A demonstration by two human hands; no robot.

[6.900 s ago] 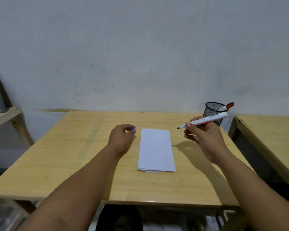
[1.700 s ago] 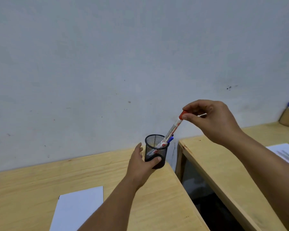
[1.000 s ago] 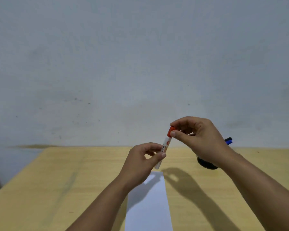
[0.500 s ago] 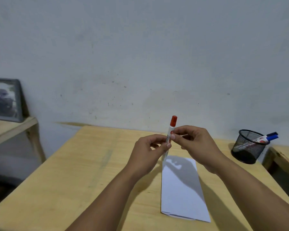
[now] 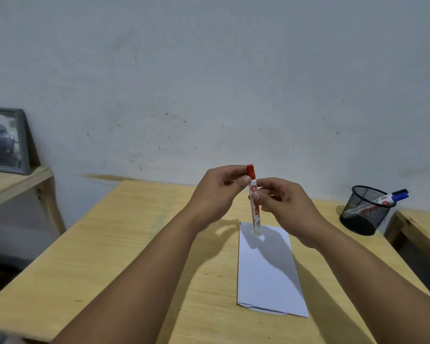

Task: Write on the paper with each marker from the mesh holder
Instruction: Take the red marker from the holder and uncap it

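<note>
1. Both hands are up over the middle of the pale wooden surface [image 5: 109, 244], and between them stands the slim white marker with the red cap [image 5: 254, 207], upright, cap at twelve o'clock, tail end hanging just above the far edge of the folded white sheet of paper [image 5: 266, 274].
2. The left hand [image 5: 215, 194] has its grip pinched on the red cap, thumb and forefinger clenched around it. The right hand [image 5: 287, 207] has its grip closed on the white barrel just under the cap.
3. Cap looks seated, not yet off; I read this as the uncapping pull.
4. Handling call: a light, stiff plastic tube with a smooth and probably slippery barrel. Best taken high on the barrel close to the cap, so the pull runs straight along the length and the tip stays clear of fingers.
5. The paper looks thin and light and may slide under a stroke; a steadying hand on it would help.
6. Out at three o'clock from the hands, near the surface's right edge, sits the black wire-mesh holder [image 5: 365, 214] with a white marker with a blue cap [image 5: 392, 197] leaning out of it.
7. The count: two markers visible, one holder, one sheet, two hands. Whether the mesh hides more, I cannot tell.
</note>
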